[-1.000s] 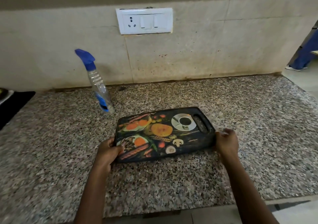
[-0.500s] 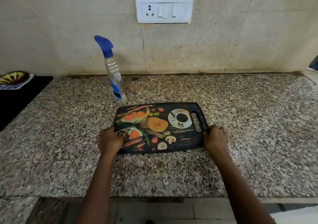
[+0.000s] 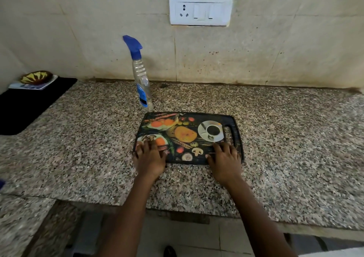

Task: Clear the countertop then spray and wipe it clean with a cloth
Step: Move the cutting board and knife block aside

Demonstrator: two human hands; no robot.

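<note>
A black cutting board [image 3: 187,134] printed with vegetables and a coffee cup lies flat on the speckled granite countertop [image 3: 285,138], its handle slot to the right. My left hand [image 3: 150,158] rests on the board's near left corner with its fingers spread on top. On the near right corner, beside the handle slot, my right hand [image 3: 224,161] lies flat the same way. A clear spray bottle [image 3: 141,83] with a blue trigger head stands upright just behind the board's far left corner. No cloth is in view.
A black mat [image 3: 29,103] covers the counter's far left, with a yellow patterned bowl [image 3: 36,77] on a white tray at its back. A white socket plate [image 3: 201,10] sits on the stained wall. The counter's front edge runs below my forearms.
The board was held by its two short sides and slightly raised; now it lies flat and both hands have shifted onto its top near edge. The view has shifted right and back.
</note>
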